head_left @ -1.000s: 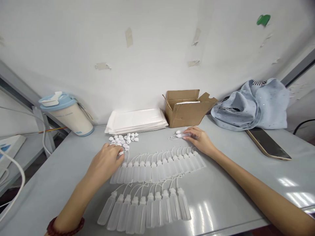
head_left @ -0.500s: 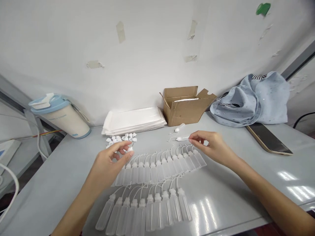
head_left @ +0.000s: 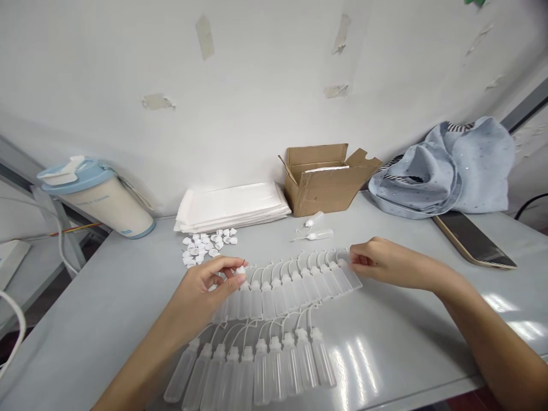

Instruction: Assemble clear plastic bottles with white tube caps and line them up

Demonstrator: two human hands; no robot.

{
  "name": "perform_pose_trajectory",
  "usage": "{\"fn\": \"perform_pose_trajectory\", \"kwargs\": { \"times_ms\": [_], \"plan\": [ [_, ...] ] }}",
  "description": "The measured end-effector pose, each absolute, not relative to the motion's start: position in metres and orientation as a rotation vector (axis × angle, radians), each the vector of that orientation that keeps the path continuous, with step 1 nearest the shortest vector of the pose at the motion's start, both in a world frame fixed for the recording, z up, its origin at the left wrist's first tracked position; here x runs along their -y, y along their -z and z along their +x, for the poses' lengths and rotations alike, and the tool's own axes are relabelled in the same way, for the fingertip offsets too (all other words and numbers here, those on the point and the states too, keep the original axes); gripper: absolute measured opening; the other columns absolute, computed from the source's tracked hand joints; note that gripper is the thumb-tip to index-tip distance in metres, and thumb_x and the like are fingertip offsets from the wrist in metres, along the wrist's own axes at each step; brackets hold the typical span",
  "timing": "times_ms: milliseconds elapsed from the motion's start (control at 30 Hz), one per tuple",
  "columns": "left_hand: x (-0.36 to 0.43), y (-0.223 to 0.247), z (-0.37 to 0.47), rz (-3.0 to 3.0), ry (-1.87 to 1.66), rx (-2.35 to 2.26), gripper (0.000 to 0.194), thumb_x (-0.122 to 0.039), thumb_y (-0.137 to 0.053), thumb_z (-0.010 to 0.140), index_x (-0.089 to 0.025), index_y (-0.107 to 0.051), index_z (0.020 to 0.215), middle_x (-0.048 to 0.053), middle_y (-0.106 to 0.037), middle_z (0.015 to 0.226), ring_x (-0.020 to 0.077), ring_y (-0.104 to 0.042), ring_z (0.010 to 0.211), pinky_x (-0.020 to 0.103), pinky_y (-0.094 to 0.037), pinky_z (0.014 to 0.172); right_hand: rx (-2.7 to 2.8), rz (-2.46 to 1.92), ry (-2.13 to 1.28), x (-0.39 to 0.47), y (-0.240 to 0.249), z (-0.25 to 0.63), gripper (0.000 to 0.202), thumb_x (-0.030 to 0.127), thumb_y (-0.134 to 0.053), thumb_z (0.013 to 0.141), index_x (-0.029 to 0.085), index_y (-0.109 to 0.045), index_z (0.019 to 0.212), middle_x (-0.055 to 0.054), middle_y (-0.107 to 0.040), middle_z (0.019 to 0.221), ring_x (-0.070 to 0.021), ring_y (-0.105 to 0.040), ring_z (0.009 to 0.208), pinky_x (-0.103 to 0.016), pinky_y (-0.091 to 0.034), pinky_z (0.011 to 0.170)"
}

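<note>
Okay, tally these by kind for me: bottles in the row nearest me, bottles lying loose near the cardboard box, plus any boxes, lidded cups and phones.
Front-row bottles: 10
Loose bottles: 2
Cardboard box: 1
Lidded cup: 1
Phone: 1
Total: 15

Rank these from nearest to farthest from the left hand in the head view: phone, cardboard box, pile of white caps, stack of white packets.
From the left hand:
1. Pile of white caps, just beyond it.
2. Stack of white packets, behind the caps.
3. Cardboard box, right of the stack.
4. Phone, at the far right.
</note>
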State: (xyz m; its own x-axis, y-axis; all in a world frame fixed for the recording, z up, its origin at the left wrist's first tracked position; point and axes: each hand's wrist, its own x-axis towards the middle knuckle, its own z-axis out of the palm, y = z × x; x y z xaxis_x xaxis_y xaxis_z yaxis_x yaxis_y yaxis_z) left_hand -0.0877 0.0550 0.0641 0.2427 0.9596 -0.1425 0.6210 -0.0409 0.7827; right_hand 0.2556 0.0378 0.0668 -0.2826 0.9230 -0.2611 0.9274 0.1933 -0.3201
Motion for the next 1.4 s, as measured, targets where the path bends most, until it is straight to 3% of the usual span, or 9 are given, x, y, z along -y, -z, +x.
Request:
{"fn": "perform_pose_trajectory", "kwargs": {
  "times_ms": [233, 433, 700, 800, 967, 1200, 1300, 1400],
  "plan": [
    [-0.055, -0.065, -0.086, 1.752, -0.584, -1.482, 0.037, -0.052, -0.06, 0.077, -0.025, -0.071, 0.1, 0.006, -0.07, 0.093, 0.0234, -0.064, 0.081, 0.035, -0.05, 0.075, -2.454, 1.949, 0.715, -0.034, -0.062, 0.253, 0.032, 0.029, -0.051, 0.083, 0.022, -0.042, 0.054, 0.002, -0.047, 0.047, -0.0115, -0.04, 0.041, -0.027, -0.027, 0.043],
    [-0.056, -0.063, -0.086, 1.723, -0.572, -1.509, 0.038, -0.054, -0.062, 0.075, -0.025, -0.072, 0.098, 0.007, -0.07, 0.097, 0.0252, -0.064, 0.085, 0.037, -0.05, 0.077, -2.359, 1.989, 0.843, -0.035, -0.058, 0.257, 0.042, 0.034, -0.049, 0.087, 0.021, -0.048, 0.047, 0.0, -0.052, 0.04, -0.014, -0.048, 0.038, -0.028, -0.03, 0.044],
    [-0.05, -0.066, -0.079, 1.567, -0.679, -1.439, 0.03, -0.048, -0.072, 0.069, -0.024, -0.073, 0.086, 0.005, -0.072, 0.092, 0.0231, -0.066, 0.083, 0.033, -0.054, 0.076, -2.287, 2.088, 0.618, -0.038, -0.057, 0.252, 0.035, 0.03, -0.052, 0.081, 0.021, -0.044, 0.048, 0.0, -0.053, 0.041, -0.0134, -0.047, 0.038, -0.028, -0.029, 0.044],
    [-0.045, -0.068, -0.074, 1.449, -0.795, -1.416, 0.027, -0.044, -0.074, 0.068, -0.023, -0.073, 0.085, 0.004, -0.073, 0.089, 0.0222, -0.067, 0.086, 0.031, -0.055, 0.078, -2.419, 2.154, 0.639, -0.038, -0.065, 0.247, 0.027, 0.029, -0.051, 0.082, 0.02, -0.05, 0.057, 0.001, -0.056, 0.046, -0.0126, -0.05, 0.04, -0.027, -0.034, 0.045],
    [-0.04, -0.073, -0.07, 1.336, -0.846, -1.388, 0.03, -0.042, -0.076, 0.067, -0.022, -0.072, 0.089, 0.005, -0.073, 0.096, 0.0239, -0.066, 0.095, 0.034, -0.055, 0.084, -2.739, 2.211, 1.11, -0.029, -0.073, 0.227, 0.02, 0.037, -0.051, 0.086, 0.018, -0.057, 0.082, 0.002, -0.06, 0.05, -0.0126, -0.056, 0.045, -0.023, -0.038, 0.046],
    [-0.032, -0.066, -0.058, 1.089, -0.75, -1.187, 0.035, -0.038, -0.08, 0.062, -0.019, -0.072, 0.09, 0.006, -0.073, 0.087, 0.0221, -0.068, 0.084, 0.035, -0.053, 0.081, -2.514, 1.724, 2.345, -0.006, -0.057, 0.182, 0.017, 0.033, -0.057, 0.085, 0.017, -0.058, 0.088, 0.001, -0.061, 0.065, -0.0114, -0.06, 0.054, -0.022, -0.042, 0.05],
    [-0.024, -0.063, -0.049, 1.049, -0.739, -1.074, 0.033, -0.038, -0.078, 0.066, -0.021, -0.072, 0.093, 0.004, -0.071, 0.085, 0.0195, -0.066, 0.083, 0.032, -0.052, 0.08, -2.312, 1.461, 2.624, 0.001, -0.051, 0.169, 0.018, 0.033, -0.06, 0.084, 0.016, -0.057, 0.09, -0.001, -0.062, 0.072, -0.0094, -0.056, 0.055, -0.024, -0.044, 0.055],
    [-0.017, -0.063, -0.042, 1.007, -0.751, -1.005, 0.031, -0.04, -0.076, 0.069, -0.023, -0.072, 0.096, 0.004, -0.07, 0.095, 0.0209, -0.063, 0.095, 0.033, -0.048, 0.087, -2.207, 1.324, 2.713, 0.003, -0.048, 0.164, 0.02, 0.034, -0.06, 0.084, 0.015, -0.059, 0.092, -0.003, -0.064, 0.077, -0.008, -0.054, 0.054, -0.021, -0.039, 0.052]
  ]
}}
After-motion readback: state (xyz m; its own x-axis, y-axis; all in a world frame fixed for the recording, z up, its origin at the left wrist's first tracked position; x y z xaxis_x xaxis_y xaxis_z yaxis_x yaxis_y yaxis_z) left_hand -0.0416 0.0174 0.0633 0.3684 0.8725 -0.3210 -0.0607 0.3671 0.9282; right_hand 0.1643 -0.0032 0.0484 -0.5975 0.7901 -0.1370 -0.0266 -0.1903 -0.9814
